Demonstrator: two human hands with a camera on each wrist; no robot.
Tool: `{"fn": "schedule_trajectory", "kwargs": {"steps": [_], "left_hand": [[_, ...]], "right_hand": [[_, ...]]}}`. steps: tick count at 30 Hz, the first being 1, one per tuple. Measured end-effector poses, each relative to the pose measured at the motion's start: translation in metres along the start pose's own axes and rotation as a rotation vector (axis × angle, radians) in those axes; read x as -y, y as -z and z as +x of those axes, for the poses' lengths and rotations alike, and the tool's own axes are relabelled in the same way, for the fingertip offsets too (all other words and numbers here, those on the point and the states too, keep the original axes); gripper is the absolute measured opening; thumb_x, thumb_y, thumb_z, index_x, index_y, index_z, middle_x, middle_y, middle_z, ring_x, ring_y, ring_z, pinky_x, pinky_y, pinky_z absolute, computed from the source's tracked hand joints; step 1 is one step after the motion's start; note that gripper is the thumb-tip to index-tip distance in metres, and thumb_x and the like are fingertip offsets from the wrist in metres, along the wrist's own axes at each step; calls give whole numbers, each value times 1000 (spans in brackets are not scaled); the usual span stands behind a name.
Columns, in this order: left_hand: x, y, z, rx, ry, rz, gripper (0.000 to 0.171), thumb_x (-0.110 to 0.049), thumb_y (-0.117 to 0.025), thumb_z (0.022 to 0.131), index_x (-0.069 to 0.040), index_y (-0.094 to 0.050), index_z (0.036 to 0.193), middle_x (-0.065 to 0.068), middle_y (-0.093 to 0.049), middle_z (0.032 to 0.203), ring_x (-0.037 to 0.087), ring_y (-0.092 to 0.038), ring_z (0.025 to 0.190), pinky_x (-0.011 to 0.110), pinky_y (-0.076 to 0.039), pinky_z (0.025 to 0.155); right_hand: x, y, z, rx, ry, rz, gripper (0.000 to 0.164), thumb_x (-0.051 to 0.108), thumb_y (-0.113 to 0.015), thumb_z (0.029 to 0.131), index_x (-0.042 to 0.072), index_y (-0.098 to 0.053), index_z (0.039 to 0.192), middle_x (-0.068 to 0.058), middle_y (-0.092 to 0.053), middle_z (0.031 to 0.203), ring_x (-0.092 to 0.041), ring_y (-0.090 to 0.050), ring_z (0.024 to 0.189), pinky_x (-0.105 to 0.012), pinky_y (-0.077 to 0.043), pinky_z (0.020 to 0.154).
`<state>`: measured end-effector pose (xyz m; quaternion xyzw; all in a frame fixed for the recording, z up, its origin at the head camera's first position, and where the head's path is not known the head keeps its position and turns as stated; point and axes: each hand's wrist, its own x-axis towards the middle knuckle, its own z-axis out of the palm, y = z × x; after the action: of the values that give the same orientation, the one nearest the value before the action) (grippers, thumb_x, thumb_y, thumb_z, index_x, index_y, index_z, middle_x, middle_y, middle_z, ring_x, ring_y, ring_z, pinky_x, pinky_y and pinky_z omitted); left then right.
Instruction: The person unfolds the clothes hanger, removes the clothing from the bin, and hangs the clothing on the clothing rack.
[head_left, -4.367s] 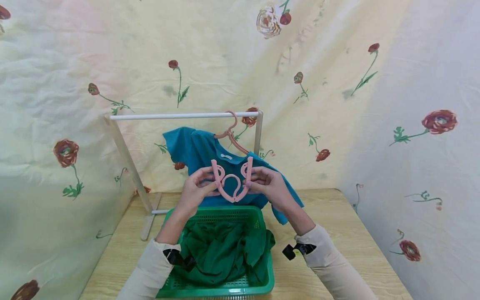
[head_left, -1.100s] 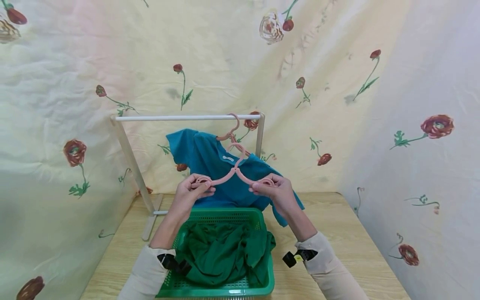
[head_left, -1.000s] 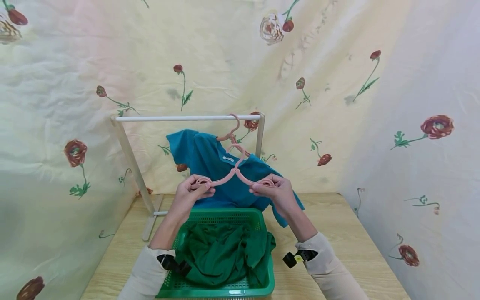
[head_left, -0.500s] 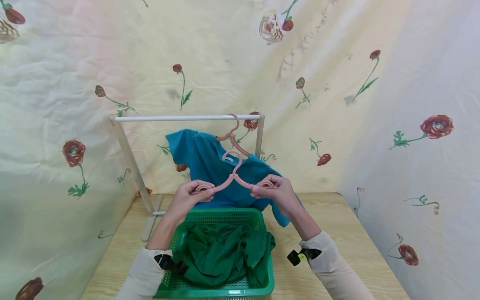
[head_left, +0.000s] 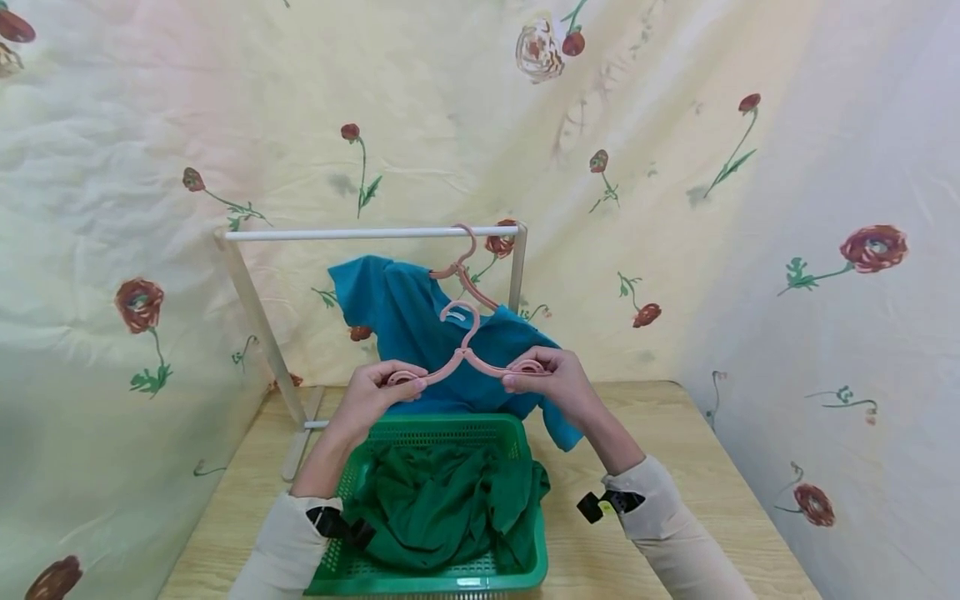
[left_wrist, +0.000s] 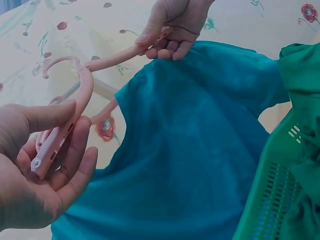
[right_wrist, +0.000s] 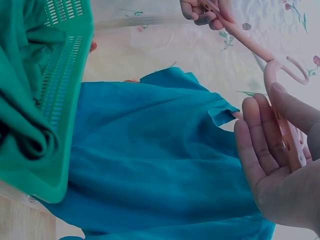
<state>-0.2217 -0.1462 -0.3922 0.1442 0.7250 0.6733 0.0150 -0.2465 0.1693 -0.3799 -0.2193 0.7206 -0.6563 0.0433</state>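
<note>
A pink plastic folding hanger (head_left: 448,367) is held up between both hands, its arms spread out and its hook pointing upward. The left hand (head_left: 372,398) pinches one arm's end between thumb and fingers; the left wrist view shows the thumb lying along that arm (left_wrist: 56,142). At the other end, the right hand (head_left: 558,385) grips the opposite arm (right_wrist: 286,132) with its thumb on top. Behind the hanger, a blue T-shirt (head_left: 408,321) hangs slanted on a second pink hanger (head_left: 478,289), which hooks over the rack's white rail (head_left: 337,234).
Below the hands, a green perforated basket (head_left: 534,567) stands on the wooden table (head_left: 645,483), with a crumpled dark green garment (head_left: 431,508) inside and partly over its right rim. The rack's wooden left post (head_left: 258,325) rises behind. A flowered cloth (head_left: 675,250) covers the walls.
Earlier the hanger's arms pointed up, folded close together; now they are spread wide with the hook on top. Both hands have moved apart. Since a second ago, the hanger has dipped slightly.
</note>
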Motion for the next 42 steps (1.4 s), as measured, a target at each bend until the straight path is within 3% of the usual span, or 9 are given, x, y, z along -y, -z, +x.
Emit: {"fn": "schedule_trajectory", "kwargs": {"steps": [8, 18, 26, 33, 38, 42], "left_hand": [[0, 3, 0, -13, -10, 9, 32, -15, -70, 98, 7, -68, 121, -7, -73, 93, 15, -72, 87, 30, -62, 85], [-1, 5, -2, -15, -8, 16, 33, -14, -69, 98, 9, -67, 122, -7, -72, 93, 12, -69, 85, 23, -60, 82], [0, 4, -2, -26, 8, 24, 32, -14, -69, 98, 8, -67, 122, -7, -72, 94, 18, -70, 89, 24, -60, 83], [2, 3, -1, -27, 4, 20, 32, -14, -68, 99, 8, -67, 122, -6, -72, 95, 12, -69, 87, 24, -60, 83], [3, 3, -1, -28, 10, 14, 32, -14, -68, 99, 8, -66, 123, -6, -72, 96, 12, -69, 87, 26, -60, 85], [3, 2, -1, -30, 10, 7, 32, -13, -68, 99, 8, -66, 123, -6, -72, 96, 12, -69, 87, 24, -60, 84]], "right_hand": [[2, 3, 2, 54, 24, -58, 23, 13, -72, 96, -7, -73, 107, -2, -77, 87, -37, -73, 90, -44, -63, 86], [3, 3, 3, 82, 36, -73, 24, 13, -64, 101, -7, -72, 112, -12, -77, 95, -18, -75, 87, -36, -63, 85], [2, 0, 4, 62, 26, -61, 27, 13, -58, 104, -9, -69, 116, -19, -75, 104, -15, -76, 90, -32, -62, 87], [-2, -2, 5, 13, 28, -52, 28, 14, -60, 104, -10, -69, 115, -5, -76, 97, -14, -75, 88, -32, -62, 86], [-4, -4, 5, -23, 22, -31, 29, 14, -61, 103, -11, -69, 114, 4, -76, 92, -12, -74, 86, -43, -61, 91], [-4, -5, 5, -46, 14, -15, 29, 14, -61, 103, -12, -69, 114, 6, -76, 91, -11, -74, 86, -42, -61, 91]]}}
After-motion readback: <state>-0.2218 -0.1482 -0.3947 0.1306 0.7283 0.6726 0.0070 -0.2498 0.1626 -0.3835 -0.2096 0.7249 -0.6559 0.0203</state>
